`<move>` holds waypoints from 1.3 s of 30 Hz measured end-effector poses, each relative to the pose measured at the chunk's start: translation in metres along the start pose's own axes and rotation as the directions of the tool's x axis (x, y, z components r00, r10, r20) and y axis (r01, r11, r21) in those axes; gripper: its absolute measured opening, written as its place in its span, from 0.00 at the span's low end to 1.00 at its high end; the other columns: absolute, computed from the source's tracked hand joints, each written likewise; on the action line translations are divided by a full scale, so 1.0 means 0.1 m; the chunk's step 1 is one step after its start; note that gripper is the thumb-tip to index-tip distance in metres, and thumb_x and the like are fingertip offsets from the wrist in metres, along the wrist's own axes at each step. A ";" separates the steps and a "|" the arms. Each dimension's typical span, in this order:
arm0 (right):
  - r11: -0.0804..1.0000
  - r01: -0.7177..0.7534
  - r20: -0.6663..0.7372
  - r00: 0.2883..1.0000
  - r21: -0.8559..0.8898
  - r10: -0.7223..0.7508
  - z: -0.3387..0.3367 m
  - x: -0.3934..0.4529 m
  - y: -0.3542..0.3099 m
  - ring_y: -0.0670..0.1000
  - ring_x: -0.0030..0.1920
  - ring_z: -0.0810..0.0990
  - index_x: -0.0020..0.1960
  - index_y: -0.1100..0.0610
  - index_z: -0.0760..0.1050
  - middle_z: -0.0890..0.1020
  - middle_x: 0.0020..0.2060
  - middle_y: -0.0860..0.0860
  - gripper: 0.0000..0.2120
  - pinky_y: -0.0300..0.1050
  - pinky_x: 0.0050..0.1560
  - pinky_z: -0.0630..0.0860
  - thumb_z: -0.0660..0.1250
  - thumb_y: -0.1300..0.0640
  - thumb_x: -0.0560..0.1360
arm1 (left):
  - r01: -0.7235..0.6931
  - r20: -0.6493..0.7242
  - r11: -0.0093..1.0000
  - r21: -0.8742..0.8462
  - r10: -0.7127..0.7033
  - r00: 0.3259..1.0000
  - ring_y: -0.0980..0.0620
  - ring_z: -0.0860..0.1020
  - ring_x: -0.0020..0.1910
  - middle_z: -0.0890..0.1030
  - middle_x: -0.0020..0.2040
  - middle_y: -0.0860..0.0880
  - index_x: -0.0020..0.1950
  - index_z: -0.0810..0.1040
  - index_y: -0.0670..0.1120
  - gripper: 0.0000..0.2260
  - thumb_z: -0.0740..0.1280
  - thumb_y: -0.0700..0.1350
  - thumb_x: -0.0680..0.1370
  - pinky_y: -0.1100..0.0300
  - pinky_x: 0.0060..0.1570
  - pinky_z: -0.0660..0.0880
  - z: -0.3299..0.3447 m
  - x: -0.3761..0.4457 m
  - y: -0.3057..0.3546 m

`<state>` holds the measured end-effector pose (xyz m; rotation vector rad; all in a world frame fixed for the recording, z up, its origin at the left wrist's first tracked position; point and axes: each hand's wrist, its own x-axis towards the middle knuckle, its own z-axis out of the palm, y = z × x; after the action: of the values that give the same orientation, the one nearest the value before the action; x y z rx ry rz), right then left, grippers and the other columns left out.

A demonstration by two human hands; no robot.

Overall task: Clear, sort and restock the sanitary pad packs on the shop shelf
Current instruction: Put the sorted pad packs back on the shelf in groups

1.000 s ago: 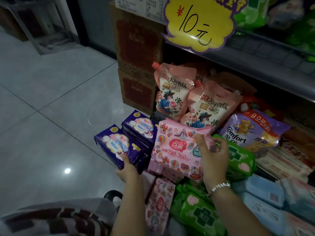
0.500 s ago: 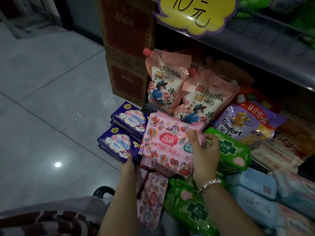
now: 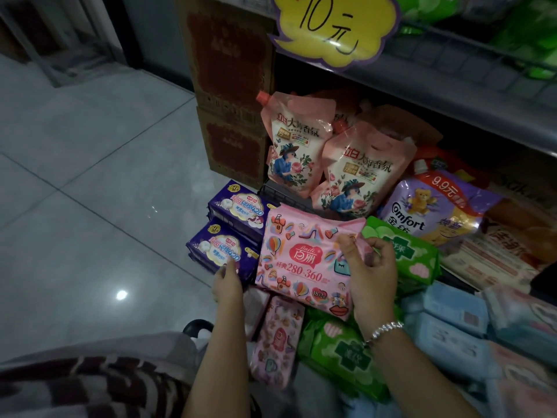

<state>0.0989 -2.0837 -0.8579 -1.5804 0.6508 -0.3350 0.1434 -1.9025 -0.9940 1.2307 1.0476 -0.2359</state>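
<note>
Right hand (image 3: 372,276) pinches pink pack (image 3: 304,260), left hand (image 3: 227,277) fingers straight on purple pack (image 3: 224,251); seat pink one flat, square between purple and green pack (image 3: 404,251)

Both bare forearms are extended forward, the left hand (image 3: 226,282) held low with its fingers hidden, the right hand (image 3: 372,273) raised, thumb up and fingers curled in a pinch, the wrist braceleted.
</note>
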 end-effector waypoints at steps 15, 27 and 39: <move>0.946 -0.014 0.344 0.930 -0.323 0.131 -0.10 -0.22 -0.18 0.54 0.72 0.59 0.65 0.48 0.65 0.65 0.68 0.54 0.19 0.55 0.69 0.61 0.50 0.39 0.80 | 0.014 0.538 0.996 -0.089 0.036 0.842 0.39 0.83 0.50 0.84 0.52 0.41 0.61 0.77 0.49 0.34 0.49 0.73 0.73 0.43 0.52 0.78 -0.37 -1.36 0.54; 0.918 -0.159 0.590 0.722 -0.364 0.360 0.02 -0.10 0.18 0.57 0.67 0.71 0.74 0.53 0.64 0.69 0.69 0.56 0.29 0.57 0.68 0.69 0.66 0.44 0.77 | 0.163 0.385 0.939 -0.303 -0.036 0.922 0.37 0.80 0.53 0.81 0.56 0.37 0.68 0.71 0.43 0.21 0.65 0.51 0.78 0.46 0.50 0.77 -0.52 -1.73 -0.02; 0.865 0.094 0.606 0.750 -0.493 0.265 -0.02 -0.03 0.71 0.48 0.48 0.76 0.54 0.59 0.80 0.80 0.46 0.50 0.09 0.38 0.45 0.70 0.71 0.57 0.75 | 0.189 0.083 0.950 -0.250 -0.174 0.981 0.39 0.81 0.52 0.81 0.56 0.37 0.67 0.73 0.40 0.24 0.72 0.43 0.72 0.42 0.51 0.79 -0.35 -1.06 -0.81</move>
<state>0.0804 -2.0841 -0.9264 -1.9921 0.2457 0.5166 0.0145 -1.9421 -0.9656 0.8895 1.1030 -0.2683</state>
